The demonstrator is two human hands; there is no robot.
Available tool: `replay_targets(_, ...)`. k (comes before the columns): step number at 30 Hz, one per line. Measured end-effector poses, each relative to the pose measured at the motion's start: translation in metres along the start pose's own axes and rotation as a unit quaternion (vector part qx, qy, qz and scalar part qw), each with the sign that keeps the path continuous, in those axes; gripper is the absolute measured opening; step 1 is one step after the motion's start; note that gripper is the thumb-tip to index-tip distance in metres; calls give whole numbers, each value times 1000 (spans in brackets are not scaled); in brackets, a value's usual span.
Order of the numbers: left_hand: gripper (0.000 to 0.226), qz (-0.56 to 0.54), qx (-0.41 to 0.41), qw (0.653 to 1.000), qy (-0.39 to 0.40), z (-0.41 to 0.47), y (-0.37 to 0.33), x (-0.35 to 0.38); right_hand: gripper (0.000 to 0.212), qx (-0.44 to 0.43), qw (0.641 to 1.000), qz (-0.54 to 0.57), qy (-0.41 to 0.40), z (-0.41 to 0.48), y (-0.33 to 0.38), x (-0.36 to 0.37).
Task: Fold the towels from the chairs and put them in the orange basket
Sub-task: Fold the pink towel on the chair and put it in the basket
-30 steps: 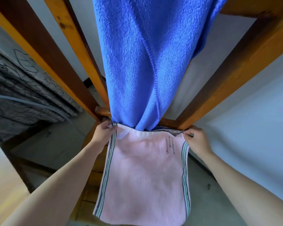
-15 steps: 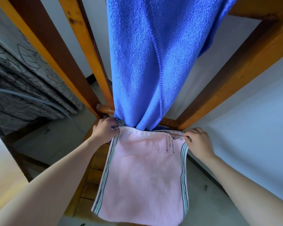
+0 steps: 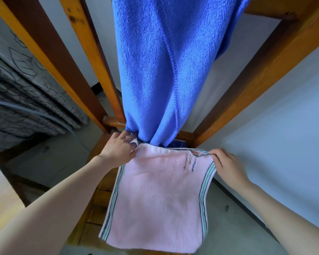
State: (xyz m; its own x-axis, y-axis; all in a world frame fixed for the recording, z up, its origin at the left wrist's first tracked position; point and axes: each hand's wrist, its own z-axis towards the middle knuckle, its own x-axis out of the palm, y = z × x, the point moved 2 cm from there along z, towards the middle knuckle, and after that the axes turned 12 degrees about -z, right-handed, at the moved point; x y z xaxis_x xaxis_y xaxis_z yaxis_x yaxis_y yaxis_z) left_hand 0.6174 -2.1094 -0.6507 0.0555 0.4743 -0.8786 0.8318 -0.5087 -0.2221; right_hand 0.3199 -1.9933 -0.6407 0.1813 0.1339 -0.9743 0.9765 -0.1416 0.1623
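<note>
A pink towel [image 3: 160, 196] with green and dark striped side edges lies spread over the seat of a wooden chair [image 3: 92, 203]. My left hand [image 3: 118, 148] grips its far left corner. My right hand [image 3: 226, 166] pinches its far right corner, where the hem is puckered. A blue towel [image 3: 155, 70] hangs down over the chair back [image 3: 66, 57], its bottom end bunched on the seat just behind the pink towel's far edge. The orange basket is not in view.
Orange-brown chair back posts rise at left and right [image 3: 256, 70]. A grey patterned curtain [image 3: 17, 100] hangs at the left with a thin hose across it. A pale wall stands right and behind. Grey floor [image 3: 228, 227] lies below.
Both hands have stayed at the pink towel's far corners. The left hand has shifted slightly and regripped at the left corner; the towel's far edge sits a little closer to me.
</note>
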Motion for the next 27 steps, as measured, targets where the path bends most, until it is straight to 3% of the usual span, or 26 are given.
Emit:
replay_targets(5,41,-28,-60,995,69,6,-3,-1,15,13,1000,18,9,-12,-1,-2)
replay_targets(14,38,55,34,994,91,7,-14,-12,16,23,999,30,5,-23,2,-9)
replay_targets(21,31,32,-21,997,63,-10,1,-21,30,53,996,18,69,-25,2,-17)
replay_targets(27,24,-60,-44,997,32,-42,7,-32,42,39,990,-38,132,-28,7,-22)
